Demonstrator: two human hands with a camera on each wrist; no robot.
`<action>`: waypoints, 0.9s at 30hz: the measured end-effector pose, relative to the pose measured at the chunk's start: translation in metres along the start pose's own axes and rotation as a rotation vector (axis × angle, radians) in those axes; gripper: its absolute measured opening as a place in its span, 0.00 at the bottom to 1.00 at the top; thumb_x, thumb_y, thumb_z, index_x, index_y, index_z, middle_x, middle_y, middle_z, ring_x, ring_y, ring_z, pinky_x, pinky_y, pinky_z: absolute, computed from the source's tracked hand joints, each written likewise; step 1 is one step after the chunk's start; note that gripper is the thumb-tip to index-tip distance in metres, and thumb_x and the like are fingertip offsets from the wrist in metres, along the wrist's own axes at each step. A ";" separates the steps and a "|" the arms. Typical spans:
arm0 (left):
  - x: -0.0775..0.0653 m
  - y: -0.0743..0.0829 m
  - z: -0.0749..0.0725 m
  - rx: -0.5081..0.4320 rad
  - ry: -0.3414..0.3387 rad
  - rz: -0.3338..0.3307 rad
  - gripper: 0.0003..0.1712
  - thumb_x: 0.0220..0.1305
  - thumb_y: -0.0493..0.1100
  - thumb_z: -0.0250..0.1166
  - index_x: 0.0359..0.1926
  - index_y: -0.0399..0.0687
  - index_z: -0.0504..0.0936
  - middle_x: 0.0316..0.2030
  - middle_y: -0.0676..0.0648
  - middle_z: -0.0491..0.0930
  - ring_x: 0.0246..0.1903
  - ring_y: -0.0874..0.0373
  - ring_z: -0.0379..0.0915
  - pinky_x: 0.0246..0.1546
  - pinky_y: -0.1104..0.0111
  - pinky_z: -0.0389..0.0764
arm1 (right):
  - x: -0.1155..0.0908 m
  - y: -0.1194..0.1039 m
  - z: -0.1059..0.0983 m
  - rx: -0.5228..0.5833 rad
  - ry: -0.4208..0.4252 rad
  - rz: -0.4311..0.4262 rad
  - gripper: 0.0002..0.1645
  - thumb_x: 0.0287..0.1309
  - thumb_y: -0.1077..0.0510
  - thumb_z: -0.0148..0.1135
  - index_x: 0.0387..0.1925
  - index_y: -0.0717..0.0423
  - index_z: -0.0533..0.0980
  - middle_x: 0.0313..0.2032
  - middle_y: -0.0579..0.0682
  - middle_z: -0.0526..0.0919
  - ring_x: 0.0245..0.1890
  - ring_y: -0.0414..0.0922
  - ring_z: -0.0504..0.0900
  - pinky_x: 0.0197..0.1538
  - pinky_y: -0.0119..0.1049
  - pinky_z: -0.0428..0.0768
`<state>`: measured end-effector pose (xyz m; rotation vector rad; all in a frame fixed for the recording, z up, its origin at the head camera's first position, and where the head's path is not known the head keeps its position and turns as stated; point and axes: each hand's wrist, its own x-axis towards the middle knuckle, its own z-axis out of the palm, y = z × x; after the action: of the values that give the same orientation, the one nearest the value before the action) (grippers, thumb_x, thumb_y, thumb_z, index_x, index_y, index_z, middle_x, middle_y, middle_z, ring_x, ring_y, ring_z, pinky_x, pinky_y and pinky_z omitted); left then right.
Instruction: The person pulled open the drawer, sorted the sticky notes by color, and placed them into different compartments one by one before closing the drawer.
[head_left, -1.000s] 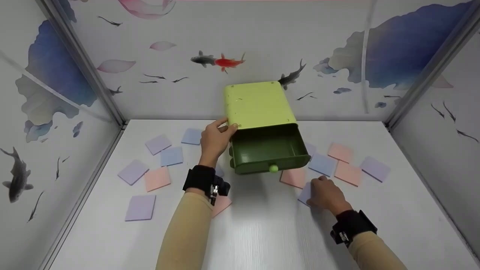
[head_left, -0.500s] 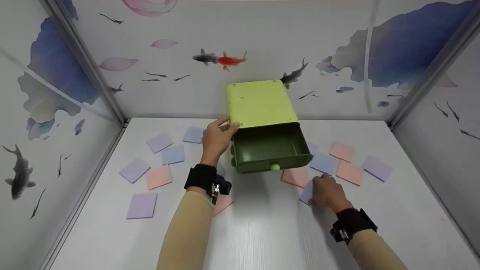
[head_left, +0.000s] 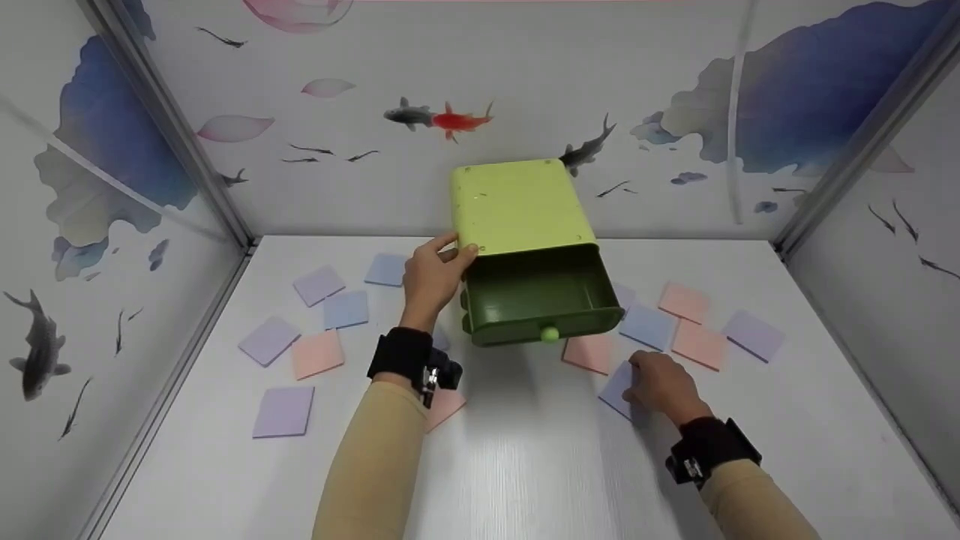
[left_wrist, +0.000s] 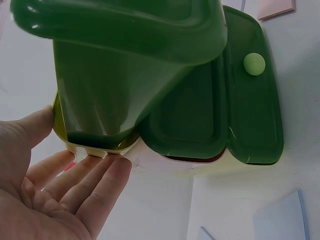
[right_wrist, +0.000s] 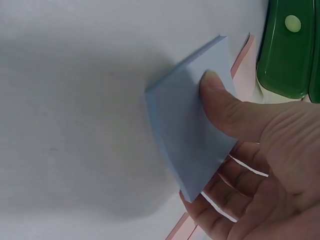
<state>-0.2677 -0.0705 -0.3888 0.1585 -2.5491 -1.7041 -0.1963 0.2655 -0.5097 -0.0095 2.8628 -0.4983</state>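
Note:
A small green drawer cabinet (head_left: 517,206) with a lime top stands near the back wall. Its top drawer (head_left: 536,289) is pulled out, and I see nothing inside. My left hand (head_left: 433,277) holds the cabinet's front left corner, thumb on the top and fingers along the side, as the left wrist view shows. To the right of the drawer, my right hand (head_left: 664,386) pinches a bluish-lavender sticky note pad (right_wrist: 187,115). The thumb lies on its face and the fingers are behind it. In the right wrist view the pad looks tilted and slightly bent.
Several pink, blue and lavender pads lie flat on the white table (head_left: 517,480), among them a lavender pad (head_left: 283,412) at left and a pink pad (head_left: 699,345) at right. Patterned walls (head_left: 315,195) enclose the table. Two lower drawers show a green knob (left_wrist: 254,64).
My right hand has shifted slightly right, and more of the lavender pad shows beside its fingers. The left hand and the cabinet stay in place.

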 end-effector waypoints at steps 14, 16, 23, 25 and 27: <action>0.000 0.001 0.000 0.018 0.002 0.003 0.28 0.64 0.57 0.65 0.64 0.59 0.76 0.55 0.46 0.83 0.54 0.53 0.80 0.54 0.59 0.78 | 0.004 0.009 -0.012 0.076 0.058 0.028 0.17 0.57 0.65 0.65 0.49 0.65 0.81 0.42 0.62 0.85 0.40 0.54 0.82 0.44 0.52 0.81; 0.000 0.002 0.000 0.014 0.002 0.001 0.28 0.63 0.57 0.65 0.64 0.59 0.76 0.55 0.45 0.83 0.54 0.53 0.80 0.54 0.59 0.78 | 0.004 0.008 -0.015 0.083 0.043 0.036 0.17 0.57 0.64 0.65 0.49 0.64 0.81 0.42 0.62 0.85 0.40 0.53 0.82 0.44 0.51 0.81; 0.000 0.001 0.000 0.026 0.001 -0.001 0.29 0.64 0.57 0.65 0.65 0.58 0.75 0.55 0.45 0.82 0.55 0.53 0.79 0.57 0.58 0.76 | 0.001 0.002 -0.029 0.152 0.004 0.025 0.17 0.56 0.64 0.67 0.48 0.63 0.82 0.43 0.62 0.84 0.38 0.51 0.82 0.41 0.47 0.82; 0.000 0.001 0.000 0.032 0.003 -0.002 0.29 0.64 0.58 0.65 0.64 0.59 0.75 0.55 0.45 0.82 0.55 0.53 0.79 0.58 0.58 0.75 | 0.000 -0.001 -0.033 0.159 0.010 0.010 0.16 0.56 0.64 0.67 0.48 0.63 0.82 0.43 0.62 0.84 0.38 0.51 0.82 0.39 0.45 0.82; 0.000 0.000 0.000 0.032 -0.001 -0.002 0.29 0.64 0.57 0.65 0.65 0.59 0.75 0.56 0.45 0.82 0.55 0.53 0.79 0.59 0.57 0.75 | -0.001 -0.003 -0.038 0.155 0.023 -0.007 0.16 0.56 0.64 0.66 0.47 0.63 0.82 0.42 0.62 0.85 0.37 0.51 0.82 0.38 0.45 0.82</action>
<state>-0.2681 -0.0701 -0.3885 0.1629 -2.5790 -1.6649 -0.2043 0.2754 -0.4742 0.0135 2.8388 -0.7245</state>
